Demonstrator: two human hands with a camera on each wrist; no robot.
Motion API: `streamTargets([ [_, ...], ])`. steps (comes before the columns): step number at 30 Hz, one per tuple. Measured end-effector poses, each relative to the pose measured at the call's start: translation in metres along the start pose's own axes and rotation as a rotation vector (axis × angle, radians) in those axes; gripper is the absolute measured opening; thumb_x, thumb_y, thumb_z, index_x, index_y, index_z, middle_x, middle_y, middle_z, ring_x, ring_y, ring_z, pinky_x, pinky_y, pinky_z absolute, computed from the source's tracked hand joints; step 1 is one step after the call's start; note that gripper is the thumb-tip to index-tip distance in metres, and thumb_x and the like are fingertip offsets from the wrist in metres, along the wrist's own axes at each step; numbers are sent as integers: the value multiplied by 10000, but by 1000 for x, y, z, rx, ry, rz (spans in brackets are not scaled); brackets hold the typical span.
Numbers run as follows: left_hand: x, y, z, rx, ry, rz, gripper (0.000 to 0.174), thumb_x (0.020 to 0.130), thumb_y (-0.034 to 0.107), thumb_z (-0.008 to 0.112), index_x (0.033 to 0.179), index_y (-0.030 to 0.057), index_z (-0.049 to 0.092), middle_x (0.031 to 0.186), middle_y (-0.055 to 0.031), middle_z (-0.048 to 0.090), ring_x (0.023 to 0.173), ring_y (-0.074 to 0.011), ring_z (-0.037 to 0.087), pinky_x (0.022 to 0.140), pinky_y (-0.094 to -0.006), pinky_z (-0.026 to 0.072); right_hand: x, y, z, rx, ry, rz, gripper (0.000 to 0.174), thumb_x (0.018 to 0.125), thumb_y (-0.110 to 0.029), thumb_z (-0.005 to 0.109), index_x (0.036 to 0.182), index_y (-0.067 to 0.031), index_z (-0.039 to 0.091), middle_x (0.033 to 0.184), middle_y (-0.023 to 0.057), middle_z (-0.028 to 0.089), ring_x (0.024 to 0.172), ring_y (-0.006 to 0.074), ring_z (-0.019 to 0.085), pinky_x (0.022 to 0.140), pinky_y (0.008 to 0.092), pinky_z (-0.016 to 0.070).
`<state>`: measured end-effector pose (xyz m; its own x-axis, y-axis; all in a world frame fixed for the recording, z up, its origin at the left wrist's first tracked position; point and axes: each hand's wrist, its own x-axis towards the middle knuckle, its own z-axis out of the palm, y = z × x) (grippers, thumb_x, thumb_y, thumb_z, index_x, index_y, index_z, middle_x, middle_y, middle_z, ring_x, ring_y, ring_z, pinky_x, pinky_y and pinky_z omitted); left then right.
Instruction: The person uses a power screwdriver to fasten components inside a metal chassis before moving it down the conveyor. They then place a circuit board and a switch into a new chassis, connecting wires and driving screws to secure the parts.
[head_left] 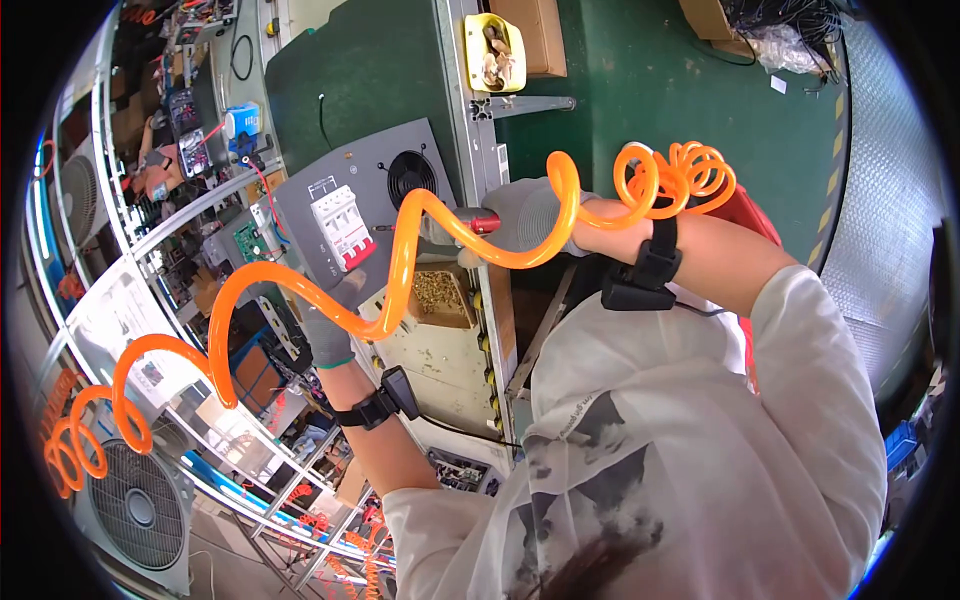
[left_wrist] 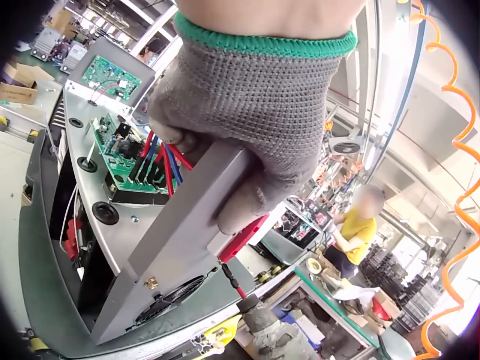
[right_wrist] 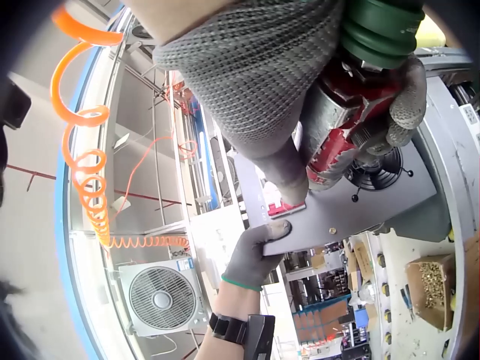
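A grey metal panel (head_left: 384,150) carries a white circuit breaker (head_left: 340,222) with red switches and a round black fan (head_left: 411,178). My gloved left hand (head_left: 328,335) grips the panel's edge, its thumb on the face beside the breaker in the left wrist view. Behind the panel, red and blue wires (left_wrist: 160,163) run to a green circuit board (left_wrist: 124,154). With my gloved right hand (head_left: 535,215) I hold a red power screwdriver (right_wrist: 330,135). Its thin bit points at the breaker's red end. The coiled orange hose partly covers the screwdriver in the head view.
The coiled orange hose (head_left: 402,262) stretches across the head view. A cardboard box of small screws (head_left: 440,297) stands on the bench, and a yellow bin (head_left: 495,60) sits by its far edge. Another person in a yellow shirt (left_wrist: 355,234) is in the background.
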<state>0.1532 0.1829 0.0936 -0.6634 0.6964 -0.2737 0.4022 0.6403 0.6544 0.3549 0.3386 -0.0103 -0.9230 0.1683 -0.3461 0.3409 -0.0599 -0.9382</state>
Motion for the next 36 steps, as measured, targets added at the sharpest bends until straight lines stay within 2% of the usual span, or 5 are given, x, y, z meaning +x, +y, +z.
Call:
streamTargets([
  [26,-9,-7,-5,-33,68,-164,465,734,21,655,1185,-16,551,1007,-28,588,894,-117,555,810,-258,458,-25,-11,-5,-128,-121,113,614,727,-505,678,1210,-134,598,1075,126,627,954,299,604,827,379,483],
  [30,-5,-7,-10,52,16,-104,517,694,-14,711,1182,2,540,1013,-64,625,869,-139,611,741,-272,520,31,35,38,-90,-10,-20,727,649,-590,701,1022,30,640,978,153,638,900,281,622,764,376,495],
  [32,0,-18,-16,-65,24,-153,585,634,-86,719,1182,9,537,1024,-63,623,883,-137,608,747,-272,518,22,9,10,-168,-290,103,557,844,-555,530,1348,-331,456,1101,151,611,1038,298,575,910,392,446],
  [34,3,-29,-19,58,31,-140,503,695,-14,591,1194,-45,538,1060,-83,625,913,-158,598,825,-272,465,22,1,3,-218,-351,211,612,859,-547,529,1407,-322,372,1114,146,610,1049,282,575,913,384,445],
  [36,3,-33,-21,44,23,-125,504,691,-17,591,1192,-46,539,1052,-83,629,904,-158,603,819,-271,469,28,13,14,41,-187,100,732,645,-599,717,1040,13,644,984,155,639,898,284,619,779,382,481],
])
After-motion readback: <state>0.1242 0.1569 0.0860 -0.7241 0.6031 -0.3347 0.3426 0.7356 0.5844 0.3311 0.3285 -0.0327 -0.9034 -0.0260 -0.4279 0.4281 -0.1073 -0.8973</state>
